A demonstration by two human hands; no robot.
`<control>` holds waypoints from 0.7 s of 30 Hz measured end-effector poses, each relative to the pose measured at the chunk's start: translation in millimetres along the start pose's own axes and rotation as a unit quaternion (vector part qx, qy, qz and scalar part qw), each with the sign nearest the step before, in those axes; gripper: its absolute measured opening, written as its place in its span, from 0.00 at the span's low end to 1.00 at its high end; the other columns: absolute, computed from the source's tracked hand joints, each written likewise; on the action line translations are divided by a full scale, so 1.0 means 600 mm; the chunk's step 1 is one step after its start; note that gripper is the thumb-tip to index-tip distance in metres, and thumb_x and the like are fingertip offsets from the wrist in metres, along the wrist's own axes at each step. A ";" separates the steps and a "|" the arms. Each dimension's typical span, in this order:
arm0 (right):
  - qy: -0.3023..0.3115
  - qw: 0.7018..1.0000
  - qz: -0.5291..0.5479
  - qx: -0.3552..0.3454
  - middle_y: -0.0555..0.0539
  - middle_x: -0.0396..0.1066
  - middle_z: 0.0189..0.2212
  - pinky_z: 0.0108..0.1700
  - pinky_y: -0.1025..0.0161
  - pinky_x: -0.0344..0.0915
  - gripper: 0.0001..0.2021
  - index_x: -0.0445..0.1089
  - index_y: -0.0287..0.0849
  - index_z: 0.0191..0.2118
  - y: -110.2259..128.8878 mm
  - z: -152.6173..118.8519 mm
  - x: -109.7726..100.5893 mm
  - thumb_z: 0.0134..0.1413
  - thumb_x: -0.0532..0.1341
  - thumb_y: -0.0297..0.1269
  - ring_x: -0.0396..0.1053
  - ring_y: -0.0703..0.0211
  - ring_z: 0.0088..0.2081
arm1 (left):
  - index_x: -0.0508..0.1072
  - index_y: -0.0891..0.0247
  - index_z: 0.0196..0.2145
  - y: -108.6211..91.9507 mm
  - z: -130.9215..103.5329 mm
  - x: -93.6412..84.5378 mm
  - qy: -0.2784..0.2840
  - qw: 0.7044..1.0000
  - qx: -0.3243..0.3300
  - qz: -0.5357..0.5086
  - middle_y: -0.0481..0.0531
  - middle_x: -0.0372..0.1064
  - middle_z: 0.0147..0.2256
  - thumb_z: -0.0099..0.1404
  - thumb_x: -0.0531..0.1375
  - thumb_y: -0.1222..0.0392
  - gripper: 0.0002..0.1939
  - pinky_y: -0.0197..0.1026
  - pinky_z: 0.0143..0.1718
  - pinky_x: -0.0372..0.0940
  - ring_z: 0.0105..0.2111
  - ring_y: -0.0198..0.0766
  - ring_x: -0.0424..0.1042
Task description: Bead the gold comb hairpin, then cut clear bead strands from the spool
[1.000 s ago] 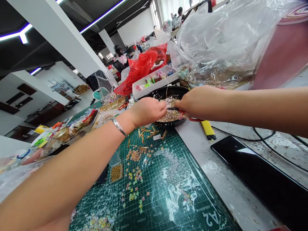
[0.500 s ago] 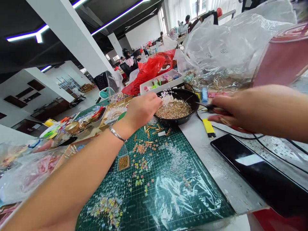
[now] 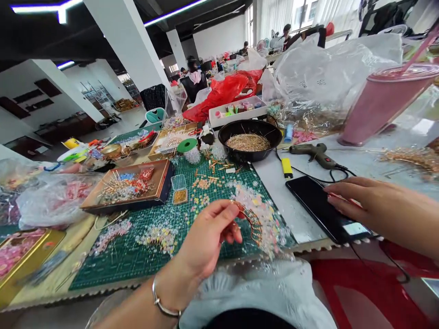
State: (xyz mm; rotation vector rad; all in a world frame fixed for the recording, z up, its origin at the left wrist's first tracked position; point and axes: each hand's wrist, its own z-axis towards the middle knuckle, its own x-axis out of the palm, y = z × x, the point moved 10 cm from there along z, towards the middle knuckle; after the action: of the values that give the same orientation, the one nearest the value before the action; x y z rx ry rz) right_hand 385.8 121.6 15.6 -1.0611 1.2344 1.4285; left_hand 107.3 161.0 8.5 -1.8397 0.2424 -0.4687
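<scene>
White columns (image 3: 130, 41) and strip lights (image 3: 48, 8) frame a busy workroom, seen from the head camera, as the left hand (image 3: 206, 233) grips a beaded spray (image 3: 255, 221) by one end near the counter's front edge. The right hand (image 3: 373, 205) stretches its fingers over a phone (image 3: 318, 205); whether it touches the glass, or holds the red sliver (image 3: 343, 197) at its fingers, cannot be told.

With so small a pinch, a slip could send the spray over the edge, and a hard squeeze could bend its copper wire. A sweeping forearm could scatter loose beads (image 3: 202, 183). The glue gun (image 3: 315, 154), if hot, could scorch the lighter (image 3: 287, 168) nearby; a snag on its cord (image 3: 343, 168) could drag it.

On the white counter (image 3: 298, 219), a green mat (image 3: 103, 274) lies near a black bowl (image 3: 240, 157) of gold pins (image 3: 248, 142). A tray (image 3: 161, 178) sits left, a pink drink (image 3: 380, 105) right. Beyond a red bag (image 3: 222, 93), co-workers (image 3: 286, 36) sit toward the curtained windows.
</scene>
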 end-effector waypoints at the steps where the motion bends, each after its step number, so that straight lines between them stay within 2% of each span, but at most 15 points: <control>1: 0.032 0.997 0.069 0.019 0.43 0.69 0.50 0.53 0.46 0.62 0.16 0.67 0.57 0.49 0.025 -0.013 0.000 0.57 0.51 0.50 0.68 0.44 0.49 | 0.69 0.63 0.31 0.023 -0.019 0.007 0.005 1.000 -0.023 -0.016 0.45 0.63 0.20 0.61 0.61 0.52 0.11 0.32 0.20 0.54 0.18 0.28 0.64; 3: 0.095 0.965 0.245 0.021 0.51 0.61 0.58 0.56 0.49 0.61 0.20 0.60 0.67 0.55 0.088 -0.045 0.015 0.55 0.53 0.52 0.60 0.48 0.58 | 0.69 0.63 0.29 0.058 -0.052 0.021 0.015 0.998 -0.048 -0.039 0.45 0.62 0.19 0.60 0.62 0.52 0.11 0.33 0.21 0.54 0.18 0.28 0.64; 4: 0.142 0.929 0.343 -0.004 0.53 0.56 0.61 0.57 0.51 0.61 0.27 0.54 0.69 0.58 0.130 -0.063 0.032 0.51 0.58 0.53 0.56 0.48 0.60 | 0.69 0.63 0.29 0.071 -0.066 0.027 0.020 0.997 -0.053 -0.048 0.45 0.63 0.20 0.60 0.62 0.52 0.11 0.33 0.22 0.54 0.18 0.28 0.64; 6: 0.216 0.845 0.489 -0.034 0.51 0.49 0.65 0.59 0.50 0.59 0.44 0.45 0.66 0.63 0.202 -0.099 0.068 0.41 0.66 0.51 0.51 0.43 0.63 | 0.69 0.63 0.30 0.091 -0.087 0.036 0.027 0.996 -0.060 -0.057 0.45 0.63 0.23 0.60 0.62 0.52 0.11 0.34 0.22 0.54 0.19 0.28 0.64; 7: 0.227 0.814 0.534 -0.020 0.48 0.48 0.65 0.61 0.49 0.56 0.46 0.44 0.62 0.64 0.222 -0.110 0.086 0.40 0.67 0.50 0.51 0.42 0.63 | 0.69 0.63 0.30 0.099 -0.094 0.036 0.028 0.996 -0.062 -0.054 0.45 0.64 0.24 0.60 0.62 0.52 0.11 0.34 0.23 0.55 0.19 0.28 0.64; 10: 0.227 0.776 0.583 0.077 0.43 0.59 0.59 0.57 0.49 0.61 0.38 0.49 0.54 0.63 0.247 -0.131 0.139 0.47 0.63 0.48 0.59 0.44 0.59 | 0.69 0.64 0.32 0.119 -0.108 0.030 0.043 0.996 -0.074 -0.007 0.46 0.63 0.24 0.63 0.59 0.51 0.12 0.35 0.25 0.56 0.22 0.30 0.64; 12: 0.215 0.776 0.581 0.117 0.42 0.64 0.56 0.54 0.53 0.65 0.32 0.54 0.51 0.60 0.256 -0.139 0.154 0.50 0.62 0.47 0.63 0.46 0.56 | 0.69 0.65 0.32 0.134 -0.113 0.025 0.069 0.993 -0.090 0.044 0.47 0.64 0.25 0.64 0.57 0.52 0.12 0.36 0.28 0.58 0.25 0.31 0.66; 14: 0.212 0.790 0.562 0.124 0.42 0.64 0.55 0.53 0.57 0.66 0.28 0.56 0.49 0.59 0.264 -0.144 0.156 0.52 0.61 0.46 0.64 0.50 0.55 | 0.69 0.66 0.32 0.149 -0.115 0.022 0.098 0.987 -0.108 0.069 0.48 0.65 0.28 0.65 0.57 0.53 0.12 0.36 0.32 0.59 0.28 0.32 0.66; 17: 0.234 0.824 0.507 0.096 0.44 0.64 0.55 0.52 0.60 0.66 0.28 0.55 0.49 0.59 0.271 -0.145 0.147 0.53 0.60 0.44 0.67 0.54 0.52 | 0.69 0.68 0.34 0.164 -0.116 0.017 0.118 0.985 -0.125 0.009 0.49 0.65 0.30 0.65 0.56 0.55 0.11 0.38 0.37 0.60 0.31 0.33 0.65; 19: 0.240 0.848 0.467 0.067 0.45 0.63 0.55 0.50 0.60 0.67 0.28 0.54 0.52 0.60 0.264 -0.129 0.137 0.54 0.59 0.47 0.67 0.54 0.50 | 0.69 0.68 0.35 0.163 -0.114 0.004 0.101 0.988 -0.113 -0.038 0.49 0.65 0.31 0.67 0.55 0.56 0.11 0.38 0.40 0.60 0.33 0.33 0.64; 21: 0.200 0.882 0.423 0.057 0.47 0.65 0.53 0.46 0.59 0.68 0.24 0.57 0.53 0.59 0.237 -0.091 0.120 0.57 0.55 0.50 0.68 0.55 0.48 | 0.69 0.67 0.35 0.156 -0.111 -0.023 0.061 0.994 -0.082 -0.048 0.49 0.65 0.32 0.68 0.53 0.57 0.11 0.38 0.40 0.59 0.34 0.33 0.63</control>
State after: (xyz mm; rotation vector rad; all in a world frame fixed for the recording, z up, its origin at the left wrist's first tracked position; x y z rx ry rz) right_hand 234.2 67.8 -35.6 -0.7690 2.2396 1.7744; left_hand 72.6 79.4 -65.8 -1.9914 0.2826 -0.6446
